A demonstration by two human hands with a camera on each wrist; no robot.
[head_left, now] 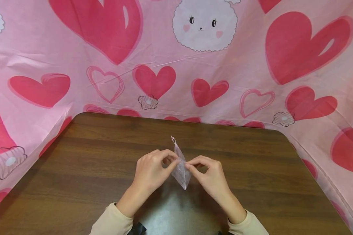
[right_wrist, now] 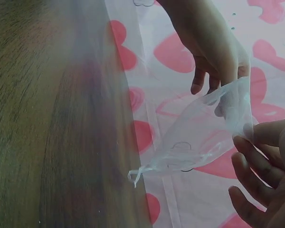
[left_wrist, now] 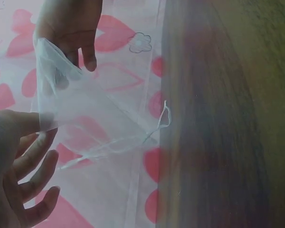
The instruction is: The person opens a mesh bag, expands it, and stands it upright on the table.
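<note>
While both hands meet above the middle of the wooden table (head_left: pixel 91 169), they hold a small sheer mesh pouch (head_left: pixel 180 171) between them. On one side of the pouch, the left hand (head_left: pixel 151 173) pinches the fabric between thumb and forefinger; its other fingers are loosely curled below that pinch. Opposite it, the right hand (head_left: pixel 210 176) pinches the pouch's other side in the same way, so the thin cloth hangs stretched between the two grips. Beyond the pinch points, away from the person, the pouch narrows to its gathered end, where a thin white drawstring (head_left: pixel 173 140) trails off. On the near side of the grips, one corner of the pouch points down toward the tabletop; whether it touches the wood cannot be told. Behind the held pouch, past the far table edge, hangs a pink cloth (head_left: pixel 238 58) printed with red hearts and a white bunny face (head_left: pixel 204 24).
</note>
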